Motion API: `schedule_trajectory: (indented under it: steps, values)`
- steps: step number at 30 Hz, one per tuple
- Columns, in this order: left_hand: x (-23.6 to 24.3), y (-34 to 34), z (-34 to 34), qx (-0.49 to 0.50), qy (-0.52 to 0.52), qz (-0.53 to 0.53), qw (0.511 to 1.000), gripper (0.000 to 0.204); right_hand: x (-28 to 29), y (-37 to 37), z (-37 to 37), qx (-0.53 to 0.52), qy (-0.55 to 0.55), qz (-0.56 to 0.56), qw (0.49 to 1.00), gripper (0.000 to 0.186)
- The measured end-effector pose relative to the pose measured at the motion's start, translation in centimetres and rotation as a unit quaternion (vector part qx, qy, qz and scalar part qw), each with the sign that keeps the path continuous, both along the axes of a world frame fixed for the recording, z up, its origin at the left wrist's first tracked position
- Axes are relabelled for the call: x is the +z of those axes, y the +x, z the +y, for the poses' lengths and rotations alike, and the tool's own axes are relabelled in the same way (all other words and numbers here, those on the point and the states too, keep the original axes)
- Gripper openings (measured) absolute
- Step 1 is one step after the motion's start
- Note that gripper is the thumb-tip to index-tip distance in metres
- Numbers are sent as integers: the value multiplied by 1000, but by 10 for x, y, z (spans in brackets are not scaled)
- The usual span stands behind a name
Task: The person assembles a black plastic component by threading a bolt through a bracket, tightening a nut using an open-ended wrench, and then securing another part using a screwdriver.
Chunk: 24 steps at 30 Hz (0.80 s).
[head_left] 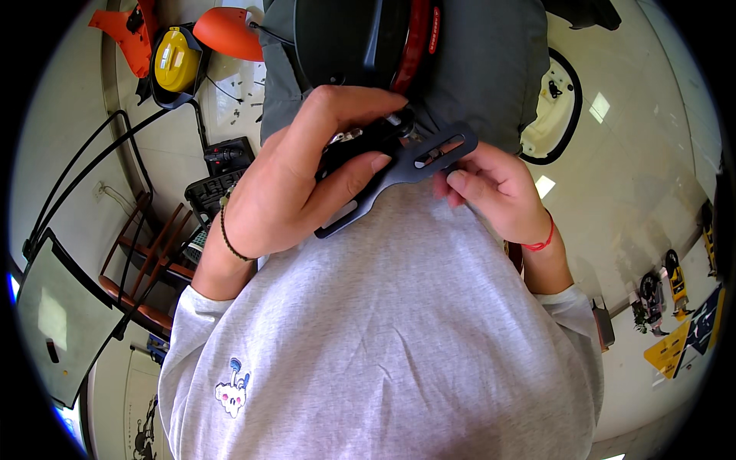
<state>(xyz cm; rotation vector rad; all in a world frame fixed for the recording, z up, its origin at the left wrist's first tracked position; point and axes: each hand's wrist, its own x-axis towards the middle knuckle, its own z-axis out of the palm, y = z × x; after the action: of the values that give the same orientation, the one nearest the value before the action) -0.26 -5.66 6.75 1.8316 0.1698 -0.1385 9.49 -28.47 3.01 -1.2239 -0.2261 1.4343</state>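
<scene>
My left hand (291, 169) is closed on a dark grey slotted bracket (408, 170), its thumb pressed along the upper side. At the bracket's slotted end, my right hand (498, 192) has its fingertips curled under and against the rim; whether they pinch a small part there is hidden. Small metal pieces show behind the bracket, between the hands. Just beyond lies a black rounded housing (337, 42) with a red strip (412, 42), resting on dark grey fabric (491, 69). My left index finger reaches to the housing's near edge.
At the far left are orange panels (226, 34) and a yellow rounded part (176, 61) in a black frame. A black tool case (230, 157) and a wooden chair (138, 261) stand left. A cream, black-rimmed shell (560, 115) lies right, and yellow-handled tools (676, 284) farther right.
</scene>
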Motion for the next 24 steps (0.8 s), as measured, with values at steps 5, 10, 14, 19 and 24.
schedule_trajectory:
  steps: [5,10,14,19,24]
  values:
    - [-7,-4,-5,55,-76,-10,996,37,6,4,1,12,12,114,993,26]
    - [-9,-8,-2,48,-72,15,996,37,6,4,2,13,38,181,983,28]
    - [-9,-8,-3,89,-153,45,983,35,10,5,4,0,48,246,968,29]
    - [-6,-4,-5,122,-229,63,964,31,14,6,8,-4,39,254,966,30]
    - [-5,-3,-2,128,-235,72,961,28,20,3,12,-12,11,208,978,31]
